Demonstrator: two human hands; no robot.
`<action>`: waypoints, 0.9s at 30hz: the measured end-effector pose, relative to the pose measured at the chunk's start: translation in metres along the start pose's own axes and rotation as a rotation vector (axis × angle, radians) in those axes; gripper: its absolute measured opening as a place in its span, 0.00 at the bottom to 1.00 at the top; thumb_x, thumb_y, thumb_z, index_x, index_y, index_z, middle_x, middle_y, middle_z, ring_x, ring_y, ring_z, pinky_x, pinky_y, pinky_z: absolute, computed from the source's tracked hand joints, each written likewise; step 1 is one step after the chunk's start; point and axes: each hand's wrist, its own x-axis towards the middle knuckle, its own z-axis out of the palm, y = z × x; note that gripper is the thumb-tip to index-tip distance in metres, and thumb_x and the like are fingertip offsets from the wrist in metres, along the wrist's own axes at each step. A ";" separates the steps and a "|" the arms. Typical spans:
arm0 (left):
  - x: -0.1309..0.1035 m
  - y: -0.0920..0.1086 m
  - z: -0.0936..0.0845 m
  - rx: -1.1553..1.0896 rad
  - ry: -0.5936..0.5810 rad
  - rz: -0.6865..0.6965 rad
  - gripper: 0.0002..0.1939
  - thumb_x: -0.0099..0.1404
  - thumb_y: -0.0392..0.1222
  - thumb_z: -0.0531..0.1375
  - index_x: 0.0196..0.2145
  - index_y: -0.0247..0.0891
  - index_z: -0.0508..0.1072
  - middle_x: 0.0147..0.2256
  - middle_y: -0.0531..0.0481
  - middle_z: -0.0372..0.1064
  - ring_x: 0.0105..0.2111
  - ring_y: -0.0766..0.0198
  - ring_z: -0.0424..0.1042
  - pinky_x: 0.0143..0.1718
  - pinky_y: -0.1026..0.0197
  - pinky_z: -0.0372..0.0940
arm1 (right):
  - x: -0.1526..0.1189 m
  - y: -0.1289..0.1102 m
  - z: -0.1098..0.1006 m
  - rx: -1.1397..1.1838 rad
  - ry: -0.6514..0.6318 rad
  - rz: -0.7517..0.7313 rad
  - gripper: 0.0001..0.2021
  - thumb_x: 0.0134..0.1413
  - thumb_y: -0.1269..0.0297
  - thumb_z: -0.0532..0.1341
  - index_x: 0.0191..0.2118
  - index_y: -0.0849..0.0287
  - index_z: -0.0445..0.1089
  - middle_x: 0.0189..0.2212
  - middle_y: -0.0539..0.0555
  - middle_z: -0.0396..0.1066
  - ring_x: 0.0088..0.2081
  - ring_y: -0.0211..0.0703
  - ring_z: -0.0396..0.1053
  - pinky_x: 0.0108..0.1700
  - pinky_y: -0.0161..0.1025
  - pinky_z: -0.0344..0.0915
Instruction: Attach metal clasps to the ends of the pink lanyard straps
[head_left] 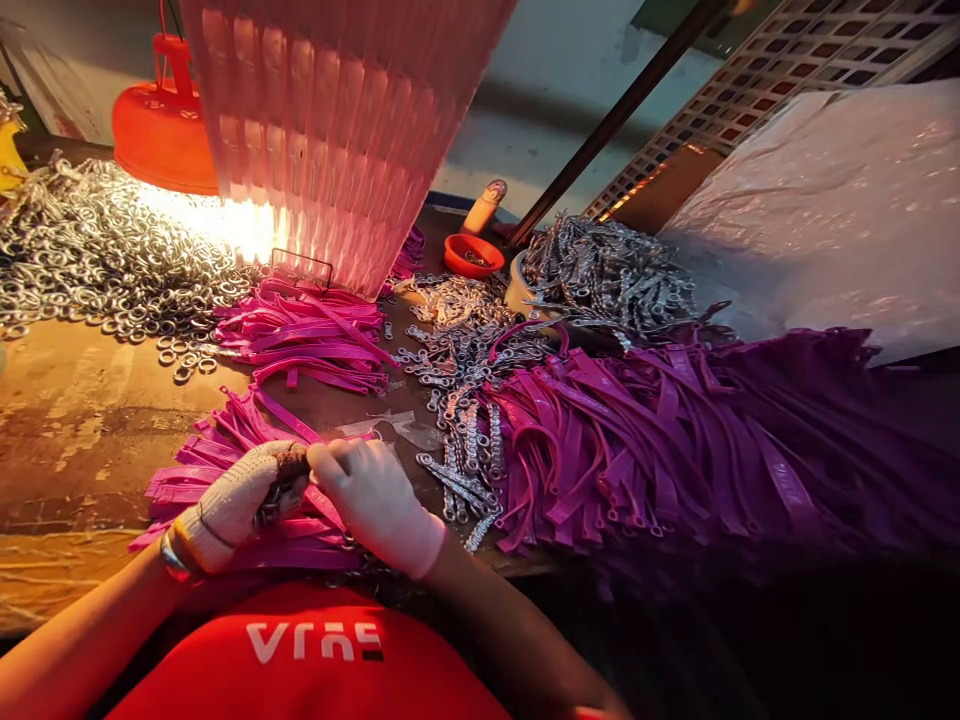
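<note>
My left hand (pixel 244 495), in a knitted glove with darkened fingertips, is closed around small metal pieces (pixel 274 500) that show below its fingers. Against its fingertips, my right hand (pixel 379 500) in a thin white glove is pinched; what sits between its fingers is too small to make out. Beneath both hands lies a heap of pink straps (pixel 187 485). One strap (pixel 281 415) runs up behind the fingertips, and I cannot tell whether it is held.
Metal rings (pixel 97 250) are piled under a lit red lamp (pixel 161 135), beside a ribbed translucent sheet (pixel 337 130). More pink straps (pixel 315 340) lie ahead. Metal links (pixel 465 340), a red bowl (pixel 474 258), a heaped tub (pixel 517 285) and purple straps (pixel 637 440) are rightward.
</note>
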 end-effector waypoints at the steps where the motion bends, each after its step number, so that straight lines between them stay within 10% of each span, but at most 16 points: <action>1: -0.002 0.002 0.002 0.006 0.001 -0.016 0.18 0.61 0.52 0.63 0.25 0.36 0.67 0.17 0.57 0.57 0.17 0.73 0.52 0.17 0.68 0.50 | 0.000 0.000 0.002 -0.033 0.005 -0.021 0.13 0.66 0.71 0.56 0.54 0.57 0.64 0.40 0.57 0.72 0.36 0.47 0.65 0.35 0.43 0.59; 10: -0.018 0.010 0.016 0.096 0.062 0.150 0.16 0.63 0.51 0.66 0.41 0.37 0.73 0.22 0.57 0.63 0.18 0.72 0.56 0.19 0.68 0.53 | -0.008 -0.004 0.010 0.413 0.180 0.288 0.11 0.72 0.62 0.52 0.48 0.58 0.68 0.38 0.56 0.75 0.40 0.45 0.72 0.42 0.40 0.64; 17: -0.011 0.010 0.014 0.025 0.083 0.098 0.18 0.57 0.52 0.69 0.27 0.37 0.67 0.21 0.57 0.60 0.19 0.72 0.57 0.19 0.68 0.55 | -0.011 -0.005 -0.010 0.761 0.126 0.274 0.11 0.72 0.63 0.53 0.49 0.56 0.71 0.41 0.53 0.77 0.42 0.41 0.73 0.45 0.36 0.67; 27: -0.006 0.004 0.013 0.014 0.002 -0.003 0.16 0.57 0.50 0.69 0.32 0.38 0.70 0.23 0.56 0.63 0.18 0.71 0.59 0.19 0.69 0.55 | -0.015 -0.009 -0.001 0.023 -0.013 0.123 0.11 0.64 0.66 0.59 0.50 0.63 0.68 0.32 0.56 0.71 0.31 0.47 0.65 0.32 0.42 0.56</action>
